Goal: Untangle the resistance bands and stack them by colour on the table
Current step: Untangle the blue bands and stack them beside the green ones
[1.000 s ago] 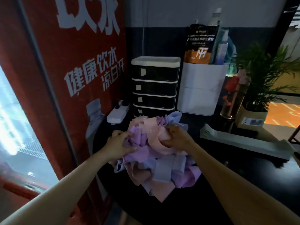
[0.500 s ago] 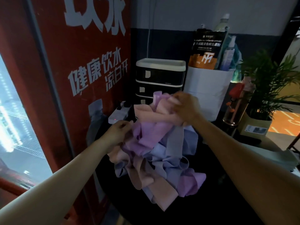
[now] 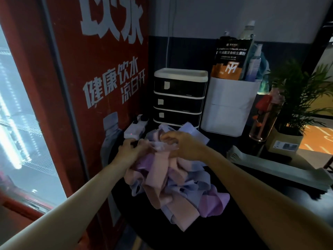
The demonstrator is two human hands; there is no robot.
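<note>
Resistance bands (image 3: 173,184) lie in one knotted heap of pink, lilac and pale blue at the near left of the dark table (image 3: 270,204), spilling toward its near edge. The left hand (image 3: 129,152) grips the heap's left side with curled fingers; the right hand (image 3: 182,143) pinches a pale loop at the top. No colour stacks exist yet. The risk I see is a hard pull tightening the knot, or dragging the loose tails off the near edge, which they already overhang. The power strip (image 3: 135,129) and the drawer unit (image 3: 178,98) sit just behind the heap, so lifting far could snag them. Open room lies to the right, between the heap and the flat white tray (image 3: 281,170).
</note>
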